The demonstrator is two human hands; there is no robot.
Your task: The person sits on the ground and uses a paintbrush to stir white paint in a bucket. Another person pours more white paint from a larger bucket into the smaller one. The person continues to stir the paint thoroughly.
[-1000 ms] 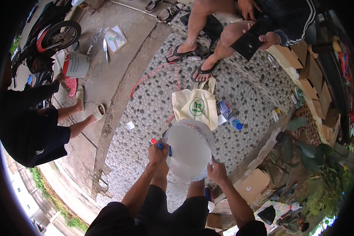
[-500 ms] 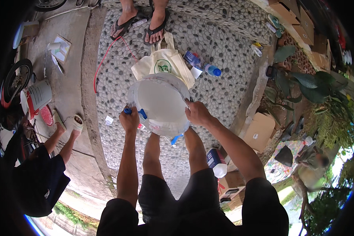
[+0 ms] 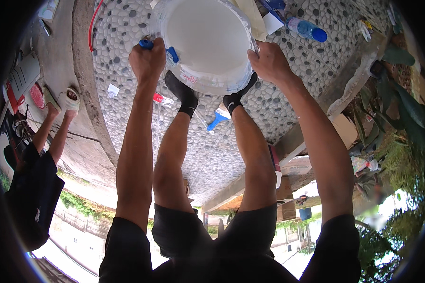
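Observation:
A round, clear-sided bucket (image 3: 208,81) of smooth whitish, paint-like liquid (image 3: 205,35) is between my two hands, over my black-socked feet. My left hand (image 3: 147,59) is closed at the bucket's left side. A blue-handled tool (image 3: 173,54) is in that same fist, its blue parts showing on both sides; its working end is hidden. On the right, my right hand (image 3: 271,61) grips the bucket's rim, fingers partly hidden. A blue-handled paintbrush (image 3: 218,120) lies on the pebbled floor near my right foot.
A water bottle (image 3: 307,29) with a blue cap lies at the far right. Near my left foot is a small red-and-white item (image 3: 161,98). A concrete kerb (image 3: 359,78) runs along the right, plants beyond. Another person's sandalled feet (image 3: 72,100) are at left.
The view has tilted back toward my body, so the bucket sits higher and larger in it. The other person's feet at the top have left view. Both hands keep their hold.

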